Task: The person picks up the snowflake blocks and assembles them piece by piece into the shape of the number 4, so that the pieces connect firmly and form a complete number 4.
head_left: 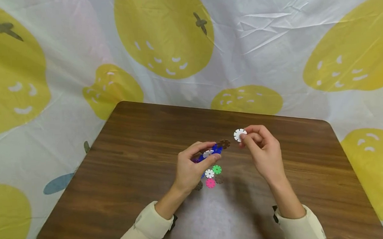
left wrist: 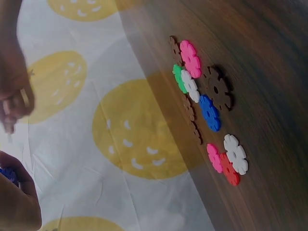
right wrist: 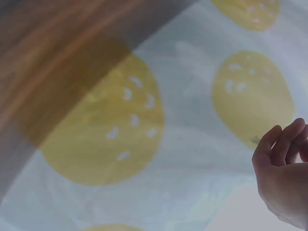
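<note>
In the head view my left hand [head_left: 188,170] holds a joined piece of notched plastic discs between thumb and fingers. Blue discs [head_left: 217,149] and a white disc [head_left: 208,153] show in it, and a brown disc [head_left: 224,144] sticks out at its right end. My fingers hide part of the piece. To the right, my right hand [head_left: 267,155] pinches a single white notched disc [head_left: 240,135], held up apart from the joined piece. The left wrist view catches a bit of blue in my left hand [left wrist: 19,197]. In the right wrist view, curled fingers of my right hand [right wrist: 284,168] show.
Loose discs lie on the brown wooden table [head_left: 132,153] below my left hand, among them a green disc [head_left: 216,169], a pink disc [head_left: 210,183], a blue disc [left wrist: 210,112] and a red disc [left wrist: 229,169]. A fruit-printed cloth [head_left: 255,43] hangs behind the table.
</note>
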`<state>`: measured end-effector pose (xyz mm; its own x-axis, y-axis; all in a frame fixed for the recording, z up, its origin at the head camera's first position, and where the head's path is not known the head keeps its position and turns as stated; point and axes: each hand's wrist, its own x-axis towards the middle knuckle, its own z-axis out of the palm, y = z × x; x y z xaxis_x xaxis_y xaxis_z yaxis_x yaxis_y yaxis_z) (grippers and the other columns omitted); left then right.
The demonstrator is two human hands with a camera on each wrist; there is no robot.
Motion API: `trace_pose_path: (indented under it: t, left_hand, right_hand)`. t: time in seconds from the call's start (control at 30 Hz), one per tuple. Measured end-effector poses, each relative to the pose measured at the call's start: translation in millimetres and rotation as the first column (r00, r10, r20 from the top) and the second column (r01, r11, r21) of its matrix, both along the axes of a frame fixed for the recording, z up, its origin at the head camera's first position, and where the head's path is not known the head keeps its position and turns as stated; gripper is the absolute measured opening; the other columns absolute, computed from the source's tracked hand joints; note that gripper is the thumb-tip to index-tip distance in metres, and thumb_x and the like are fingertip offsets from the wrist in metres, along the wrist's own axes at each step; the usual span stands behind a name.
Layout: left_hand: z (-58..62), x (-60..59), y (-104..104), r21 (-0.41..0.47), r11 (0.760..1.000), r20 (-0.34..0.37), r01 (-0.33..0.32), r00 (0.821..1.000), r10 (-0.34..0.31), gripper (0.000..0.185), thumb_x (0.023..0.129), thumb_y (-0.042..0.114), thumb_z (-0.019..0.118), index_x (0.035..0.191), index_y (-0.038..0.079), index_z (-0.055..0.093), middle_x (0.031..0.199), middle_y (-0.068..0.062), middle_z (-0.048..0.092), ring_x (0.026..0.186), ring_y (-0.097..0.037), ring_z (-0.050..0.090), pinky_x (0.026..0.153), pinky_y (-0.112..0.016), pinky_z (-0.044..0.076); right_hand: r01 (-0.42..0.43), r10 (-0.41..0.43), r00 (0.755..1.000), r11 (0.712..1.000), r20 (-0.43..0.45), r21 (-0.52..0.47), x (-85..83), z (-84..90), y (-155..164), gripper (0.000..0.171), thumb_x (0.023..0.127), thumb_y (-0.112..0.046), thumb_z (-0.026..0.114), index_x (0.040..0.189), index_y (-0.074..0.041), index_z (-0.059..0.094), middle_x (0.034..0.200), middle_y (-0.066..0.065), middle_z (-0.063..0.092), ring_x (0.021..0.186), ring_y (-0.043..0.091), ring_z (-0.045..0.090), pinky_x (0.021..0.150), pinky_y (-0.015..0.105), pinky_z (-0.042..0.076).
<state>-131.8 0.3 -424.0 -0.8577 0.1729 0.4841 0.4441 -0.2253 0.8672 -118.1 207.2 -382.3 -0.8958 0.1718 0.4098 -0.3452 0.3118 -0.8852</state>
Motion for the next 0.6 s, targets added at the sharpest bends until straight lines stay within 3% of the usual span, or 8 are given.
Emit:
trace_pose_path:
  t: [0.27, 0.6]
  left_hand:
    - [-0.8, 1.0, 1.6, -0.016, 1.000, -0.012, -0.008, 1.000, 0.008, 0.032, 0.084, 0.004, 0.083, 0.115, 0.003, 0.076, 0.104, -0.018, 0.073, 0.089, -0.009, 0.069, 0.075, -0.023, 0.061]
    - [3.2, 3.8, 3.1, -0.023, 1.000, -0.045, -0.017, 0.999, 0.016, 0.032, 0.084, 0.002, 0.083, 0.115, 0.004, 0.076, 0.103, -0.017, 0.073, 0.091, -0.012, 0.070, 0.078, -0.028, 0.063]
  right_hand:
    - [0.000, 0.007, 0.996, 0.997, -0.086, 0.078, 22.2, 25.6, -7.8, 0.014, 0.097, -0.008, 0.070, 0.111, -0.003, 0.071, 0.073, -0.007, 0.071, 0.069, 0.012, 0.069, 0.066, 0.017, 0.056]
    - [0.060, -0.043, 0.992, 0.988, -0.121, 0.142, 29.4, 34.3, -18.8, 0.016, 0.096, -0.008, 0.071, 0.111, -0.011, 0.076, 0.073, 0.006, 0.074, 0.067, 0.005, 0.070, 0.066, 0.014, 0.055]
